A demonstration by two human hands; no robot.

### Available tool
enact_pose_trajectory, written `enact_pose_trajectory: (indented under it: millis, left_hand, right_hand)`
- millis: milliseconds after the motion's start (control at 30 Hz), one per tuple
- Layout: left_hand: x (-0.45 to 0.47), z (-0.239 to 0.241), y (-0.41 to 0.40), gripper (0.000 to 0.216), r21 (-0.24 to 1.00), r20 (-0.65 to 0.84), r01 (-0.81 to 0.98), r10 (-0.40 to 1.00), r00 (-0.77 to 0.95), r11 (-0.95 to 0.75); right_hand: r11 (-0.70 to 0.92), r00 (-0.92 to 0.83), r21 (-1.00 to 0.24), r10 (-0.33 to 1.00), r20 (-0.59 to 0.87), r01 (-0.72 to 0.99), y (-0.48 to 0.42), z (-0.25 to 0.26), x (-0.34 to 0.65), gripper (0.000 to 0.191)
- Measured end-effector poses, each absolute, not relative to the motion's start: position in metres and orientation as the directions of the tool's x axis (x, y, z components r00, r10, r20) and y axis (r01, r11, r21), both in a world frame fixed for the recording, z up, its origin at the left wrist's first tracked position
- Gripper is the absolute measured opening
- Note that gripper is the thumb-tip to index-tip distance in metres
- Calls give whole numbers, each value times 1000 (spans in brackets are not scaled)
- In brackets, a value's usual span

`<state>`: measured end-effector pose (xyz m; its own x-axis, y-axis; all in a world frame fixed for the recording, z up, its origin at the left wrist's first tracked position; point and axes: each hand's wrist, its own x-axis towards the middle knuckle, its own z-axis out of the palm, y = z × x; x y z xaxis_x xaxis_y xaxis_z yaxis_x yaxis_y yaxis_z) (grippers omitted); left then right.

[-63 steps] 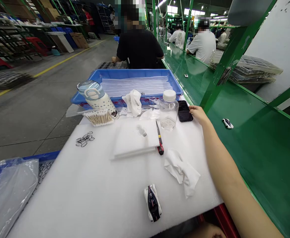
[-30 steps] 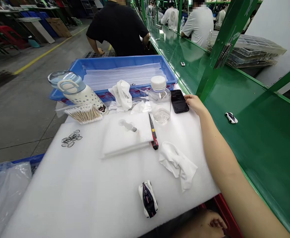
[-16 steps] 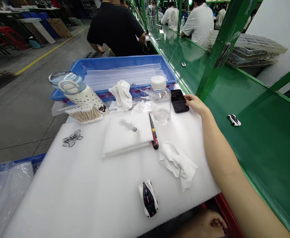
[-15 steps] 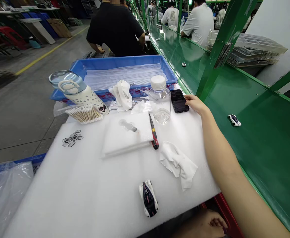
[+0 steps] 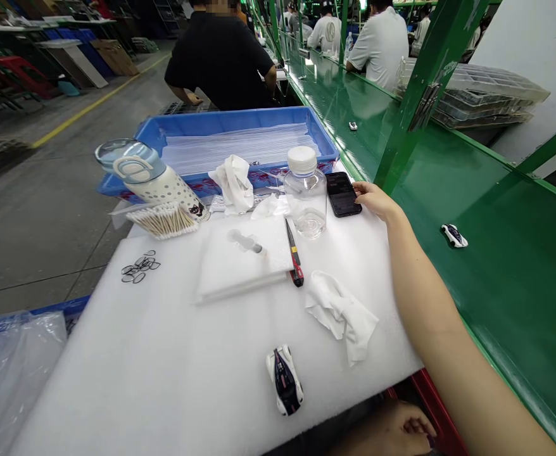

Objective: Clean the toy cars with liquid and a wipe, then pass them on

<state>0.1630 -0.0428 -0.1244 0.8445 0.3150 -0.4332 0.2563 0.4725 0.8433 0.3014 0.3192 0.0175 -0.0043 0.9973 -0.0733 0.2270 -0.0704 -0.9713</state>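
Note:
My right hand [image 5: 375, 199] reaches across the white foam mat [image 5: 164, 367], its fingers stretched out and touching the right edge of a black phone [image 5: 343, 194]. It holds nothing. My left hand [image 5: 394, 432] rests low below the mat's near edge, partly hidden, fingers loosely apart with nothing seen in them. A white toy car with a dark stripe [image 5: 284, 380] lies on the mat near me. A crumpled white wipe [image 5: 342, 313] lies beside my right forearm.
Behind the phone are a clear bottle [image 5: 305, 193], a red-handled tool [image 5: 294, 259], a small foam pad [image 5: 242, 256], cotton swabs [image 5: 164, 220], a dotted water bottle [image 5: 152, 180] and a blue tray [image 5: 240, 142]. Another toy car [image 5: 454, 235] lies on the green conveyor [image 5: 496, 278]. People work farther along.
The toy car on the green conveyor has drifted right and nearer. My right hand has stayed at the phone. The view tilted down slightly.

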Motion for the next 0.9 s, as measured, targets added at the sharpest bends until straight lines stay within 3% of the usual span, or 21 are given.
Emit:
enact_pose_trajectory:
  millis: [700, 900]
  left_hand:
    - [161, -122, -40, 32, 837, -446, 290, 270, 854, 464]
    - [160, -120, -38, 35, 839, -446, 291, 274, 852, 460]
  right_hand:
    - [-35, -43, -961, 998, -49, 276, 320, 15, 302, 42]
    - [-49, 62, -860, 998, -20, 508, 324, 8, 291, 67]
